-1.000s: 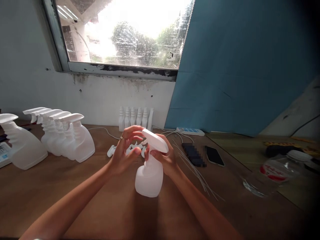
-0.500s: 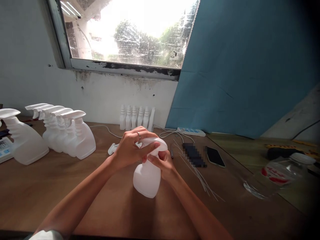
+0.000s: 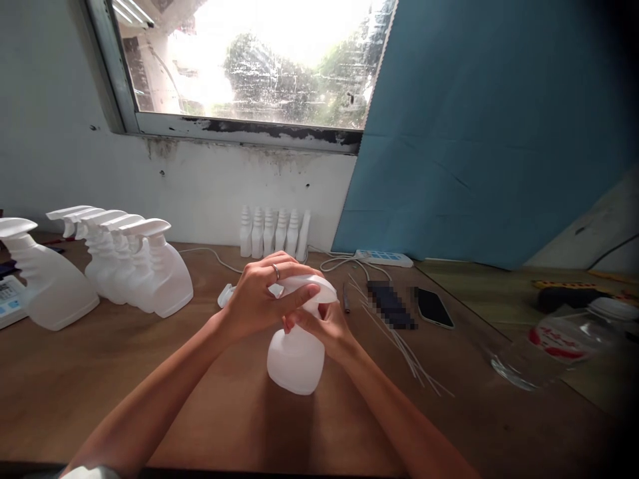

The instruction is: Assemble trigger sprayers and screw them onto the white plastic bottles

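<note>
While the curled left hand (image 3: 257,296) clasps the spray head (image 3: 325,289), the right hand (image 3: 330,329) grips the bottle (image 3: 295,364) by its neck at six o'clock — likely head-fitting; the next move calls for firm, level pressure.

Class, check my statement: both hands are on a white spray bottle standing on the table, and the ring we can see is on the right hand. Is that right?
Not quite: the ring is on the left hand, not the right hand, as the head view shows. The rest stands.
</note>
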The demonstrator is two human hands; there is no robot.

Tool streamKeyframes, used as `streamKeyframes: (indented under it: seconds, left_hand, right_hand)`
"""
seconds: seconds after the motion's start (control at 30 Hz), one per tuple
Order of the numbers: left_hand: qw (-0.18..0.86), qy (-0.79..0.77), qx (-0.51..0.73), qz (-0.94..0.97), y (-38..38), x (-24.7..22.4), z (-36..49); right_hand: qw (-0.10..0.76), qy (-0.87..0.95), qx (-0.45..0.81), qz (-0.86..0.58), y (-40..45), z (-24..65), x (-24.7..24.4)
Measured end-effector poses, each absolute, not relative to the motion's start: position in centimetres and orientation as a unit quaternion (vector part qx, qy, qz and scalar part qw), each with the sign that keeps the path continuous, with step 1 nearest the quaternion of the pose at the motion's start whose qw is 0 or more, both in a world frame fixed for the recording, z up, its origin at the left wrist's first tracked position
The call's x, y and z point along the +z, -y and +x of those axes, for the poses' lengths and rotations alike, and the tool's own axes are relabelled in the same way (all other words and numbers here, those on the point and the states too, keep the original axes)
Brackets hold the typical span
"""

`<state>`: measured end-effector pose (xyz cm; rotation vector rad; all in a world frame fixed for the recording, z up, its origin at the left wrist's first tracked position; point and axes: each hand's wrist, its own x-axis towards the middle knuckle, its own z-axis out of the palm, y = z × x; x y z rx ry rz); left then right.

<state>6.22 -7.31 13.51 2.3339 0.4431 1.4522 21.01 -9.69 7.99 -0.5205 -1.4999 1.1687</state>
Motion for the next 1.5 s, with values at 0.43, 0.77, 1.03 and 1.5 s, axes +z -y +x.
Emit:
streamKeyframes:
  seconds: [0.43, 0.77, 1.03, 1.5]
  left_hand:
    - [0.171, -0.159, 0.525, 0.819, 7.4, 13.4, 6.3]
    - [0.346, -0.207, 0.49, 0.773, 8.4, 8.5, 4.0]
    - [0.476, -0.296, 0.397, 0.727, 10.9, 1.8, 4.0]
    - [0.385, -0.353, 0.414, 0.746, 12.5, -0.5, 2.6]
  right_hand:
    - [0.552, 0.641, 0.485, -0.223, 10.4, 20.6, 9.0]
    - [0.542, 0.606, 0.553, -0.181, 9.8, 21.8, 6.7]
    - [0.536, 0.598, 0.576, -0.155, 9.7, 21.3, 7.7]
    - [0.429, 0.699, 0.536, -0.2, 10.6, 20.9, 7.3]
